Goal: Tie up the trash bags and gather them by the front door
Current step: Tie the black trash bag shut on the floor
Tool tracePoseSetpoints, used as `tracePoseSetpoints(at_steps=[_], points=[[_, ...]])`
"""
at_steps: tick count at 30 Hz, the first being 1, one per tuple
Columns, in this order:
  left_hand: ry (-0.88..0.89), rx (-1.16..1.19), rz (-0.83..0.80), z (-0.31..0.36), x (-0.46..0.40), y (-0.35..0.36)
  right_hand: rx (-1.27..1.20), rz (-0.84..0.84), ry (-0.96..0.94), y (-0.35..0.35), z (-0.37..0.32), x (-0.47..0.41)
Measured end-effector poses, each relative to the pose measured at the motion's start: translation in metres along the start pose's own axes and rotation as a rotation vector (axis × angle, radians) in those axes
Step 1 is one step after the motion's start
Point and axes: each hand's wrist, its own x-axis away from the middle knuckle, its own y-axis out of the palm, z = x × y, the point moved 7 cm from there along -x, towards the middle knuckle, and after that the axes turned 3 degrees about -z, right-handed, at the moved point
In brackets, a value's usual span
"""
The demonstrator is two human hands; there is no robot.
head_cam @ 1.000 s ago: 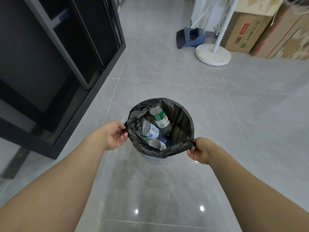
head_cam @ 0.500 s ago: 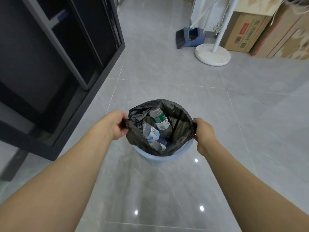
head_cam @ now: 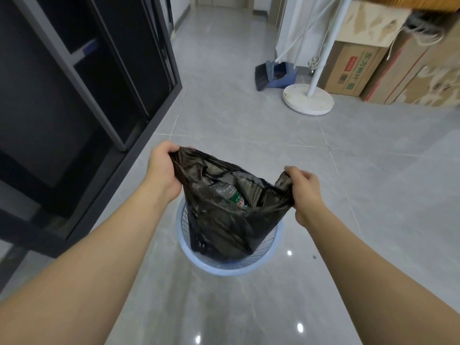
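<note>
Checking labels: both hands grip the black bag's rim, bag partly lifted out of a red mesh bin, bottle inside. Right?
Not quite: the mesh bin is light blue, not red, as the head view shows. The rest holds: the left hand and right hand each grip the rim of the black bag, which is partly lifted out of the bin, with a bottle inside.
</note>
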Motion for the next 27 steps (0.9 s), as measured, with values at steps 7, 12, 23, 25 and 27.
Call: tracePoseSetpoints(at_steps=[7, 12, 23, 25, 27], points=[[0.224, -0.939, -0.076, -0.002, -0.008, 0.003, 1.426, -0.148, -0.246, 0.02, -0.015, 0.0], [0.331, -2.229, -0.198, -0.015, -0.002, 0.028, 1.059, -0.023, -0.24, 0.008, -0.025, -0.014], [0.606, -1.74, 0.081, 0.069, 0.053, 0.113, 0.112, 0.253, -0.357, -0.055, -0.109, 0.024], [0.629, -1.652, 0.005, 0.077, 0.07, 0.146, 0.089, 0.332, -0.383, -0.082, -0.13, 0.036], [0.654, -1.563, -0.079, 0.079, 0.088, 0.181, 0.067, 0.408, -0.385, -0.115, -0.146, 0.048]])
